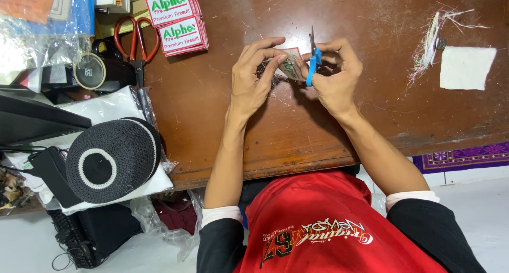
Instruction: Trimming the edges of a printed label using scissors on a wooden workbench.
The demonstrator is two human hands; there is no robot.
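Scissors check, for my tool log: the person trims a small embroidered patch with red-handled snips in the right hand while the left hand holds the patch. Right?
Not quite. In the head view the snips in the right hand are blue-handled; the red-handled scissors lie unused. The left hand does hold the patch.

Scratched wooden table (328, 130), cloth patch (290, 66)

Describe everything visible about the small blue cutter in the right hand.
The blue thread snips are a small tool with bright blue plastic handles and short dark metal blades pointing up, away from the person. The right hand pinches the handles, holding the tool nearly upright above the brown wooden table. It sits beside the embroidered patch held by the left hand.
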